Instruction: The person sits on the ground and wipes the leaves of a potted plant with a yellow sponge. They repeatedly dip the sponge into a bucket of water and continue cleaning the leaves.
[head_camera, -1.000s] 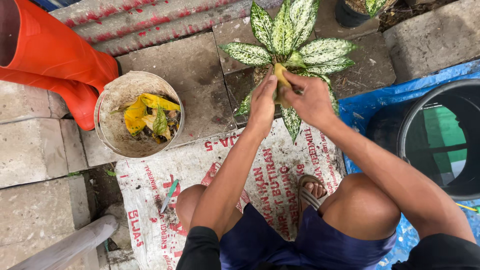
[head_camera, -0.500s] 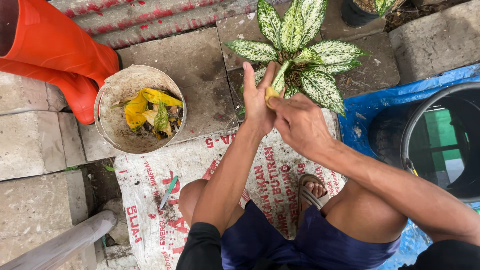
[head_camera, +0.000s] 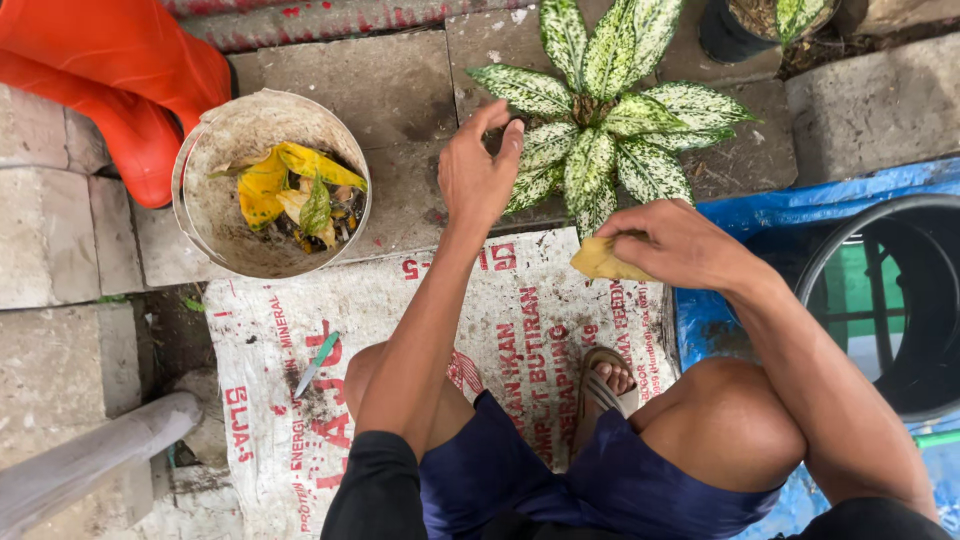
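Right hand (head_camera: 680, 245) is closed on a yellowed leaf (head_camera: 603, 261), fingers curled over it, the leaf tip showing to the left of the knuckles. The leaf sits above the printed white sack (head_camera: 400, 330), just below the plant's lowest foliage and clear of it. Half a second ago both hands were together at the base of the variegated plant (head_camera: 600, 110) with the yellow leaf still against the stem; the right hand has since come away toward the body with the leaf in it.

Left hand (head_camera: 480, 170) is open, fingers spread and holding nothing, its fingertips at the lower-left leaves of the plant. It has parted from the right hand and now stands well apart from it.

Pale bucket (head_camera: 215, 215), left of the left hand, holds other yellow and green leaves; its position is unchanged. Orange boot (head_camera: 120, 70) stands beside the bucket.
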